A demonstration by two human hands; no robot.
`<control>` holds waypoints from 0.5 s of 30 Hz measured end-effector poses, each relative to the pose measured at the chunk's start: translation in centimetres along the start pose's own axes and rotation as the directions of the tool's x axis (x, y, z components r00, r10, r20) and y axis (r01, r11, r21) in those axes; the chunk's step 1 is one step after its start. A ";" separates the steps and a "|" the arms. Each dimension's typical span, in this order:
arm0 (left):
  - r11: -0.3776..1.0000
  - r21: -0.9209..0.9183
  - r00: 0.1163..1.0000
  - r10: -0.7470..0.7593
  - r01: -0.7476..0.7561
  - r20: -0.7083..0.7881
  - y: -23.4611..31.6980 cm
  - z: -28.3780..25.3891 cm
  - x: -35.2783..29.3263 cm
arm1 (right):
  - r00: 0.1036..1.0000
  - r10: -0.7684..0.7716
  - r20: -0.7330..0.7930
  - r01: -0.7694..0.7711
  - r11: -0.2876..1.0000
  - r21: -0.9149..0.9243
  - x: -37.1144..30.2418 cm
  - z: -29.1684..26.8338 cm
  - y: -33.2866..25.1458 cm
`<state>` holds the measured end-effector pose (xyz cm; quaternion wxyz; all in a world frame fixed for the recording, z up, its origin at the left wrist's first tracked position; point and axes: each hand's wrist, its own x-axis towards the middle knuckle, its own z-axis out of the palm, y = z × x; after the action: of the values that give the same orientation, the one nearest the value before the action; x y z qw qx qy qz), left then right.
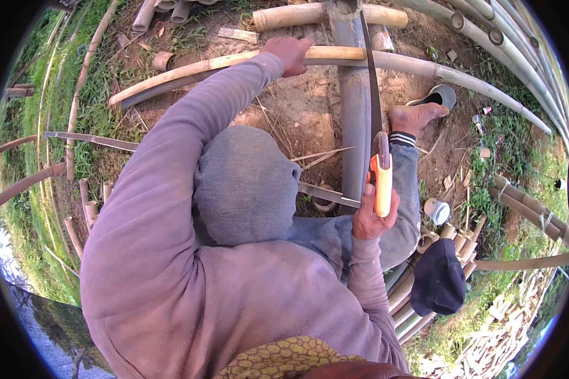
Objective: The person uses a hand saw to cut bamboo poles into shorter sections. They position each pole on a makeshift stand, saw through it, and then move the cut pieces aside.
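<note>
My right hand is wrapped around the orange handle of a hand saw. Its long dark blade points away from me and crosses a bamboo pole. My left hand is closed over that pole, to the left of the blade. The pole's left part is pale tan on top and grey below; its right part is grey. Underneath, a thick grey bamboo pole runs away from me. Whether the teeth have cut into the pole cannot be made out.
My bare foot rests beside a grey shoe. A dark cap lies on bundled bamboo at the right, near a clear cup. Long bamboo poles lie at the far right. A short bamboo piece lies beyond.
</note>
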<state>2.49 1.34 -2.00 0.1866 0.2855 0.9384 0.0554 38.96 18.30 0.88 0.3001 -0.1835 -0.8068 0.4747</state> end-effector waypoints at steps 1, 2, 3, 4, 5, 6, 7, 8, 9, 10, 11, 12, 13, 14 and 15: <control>1.000 0.006 1.000 0.002 -0.002 -0.006 -0.2 0.3 0.1 | 0.999 0.007 0.038 -0.006 1.000 -0.023 -0.1 -0.5 0.0; 1.000 0.011 1.000 0.004 -0.004 -0.013 -0.6 0.7 0.3 | 0.997 0.014 0.077 -0.011 0.999 -0.046 -0.3 -0.8 0.0; 1.000 0.016 1.000 0.004 -0.004 -0.020 -0.7 0.9 0.4 | 0.998 0.002 0.059 0.001 0.999 -0.048 -0.4 -1.1 -0.2; 1.000 0.018 1.000 0.004 -0.004 -0.019 -0.8 1.1 0.4 | 0.999 -0.010 0.042 0.012 0.999 -0.049 -0.5 -1.2 -0.7; 1.000 0.020 1.000 0.003 -0.002 -0.019 -0.9 1.3 0.4 | 0.999 -0.022 0.027 0.024 0.998 -0.050 -0.4 -1.3 -0.9; 1.000 0.020 1.000 0.005 -0.005 -0.020 -0.9 1.3 0.5 | 1.000 -0.001 0.028 0.001 1.000 -0.005 -0.2 -1.2 -0.2; 1.000 0.022 1.000 0.005 -0.004 -0.028 -0.8 1.4 0.6 | 0.999 0.023 0.028 -0.024 0.999 0.038 -0.1 -0.9 0.9; 1.000 0.024 0.999 0.004 -0.003 -0.035 -0.8 1.4 0.7 | 0.998 0.048 0.029 -0.050 0.996 0.080 0.2 -0.5 1.9; 0.999 0.035 0.999 0.009 -0.007 -0.054 -1.0 1.3 1.4 | 1.000 0.003 0.031 0.000 0.997 -0.071 2.9 1.3 1.4; 1.000 0.018 0.999 0.005 -0.004 -0.049 -0.9 1.6 1.4 | 0.998 0.017 0.059 -0.010 0.995 -0.104 5.2 2.6 1.0; 1.000 0.009 0.999 0.005 -0.005 -0.054 -0.8 1.5 1.6 | 0.999 -0.007 0.036 0.010 0.996 -0.093 6.9 4.0 1.8; 1.000 0.005 0.998 0.001 0.000 -0.061 -0.9 1.1 1.7 | 0.999 -0.033 0.012 0.034 0.997 -0.075 8.0 4.8 2.3; 1.000 0.012 0.998 0.002 -0.001 -0.055 -0.9 0.8 1.9 | 1.000 -0.027 0.004 0.027 0.997 -0.074 7.9 4.7 2.2; 1.000 0.020 0.999 0.005 -0.004 -0.049 -0.7 0.6 2.0 | 1.000 -0.021 -0.006 0.020 0.997 -0.074 7.5 4.5 1.9; 1.000 0.021 0.999 -0.005 0.005 -0.035 -0.7 0.7 1.7 | 1.000 -0.009 0.000 0.009 0.997 -0.073 6.9 4.4 1.7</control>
<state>1.05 1.69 -3.40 0.1674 0.2842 0.9427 0.0500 30.88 20.31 -0.09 0.2953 -0.1907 -0.8245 0.4435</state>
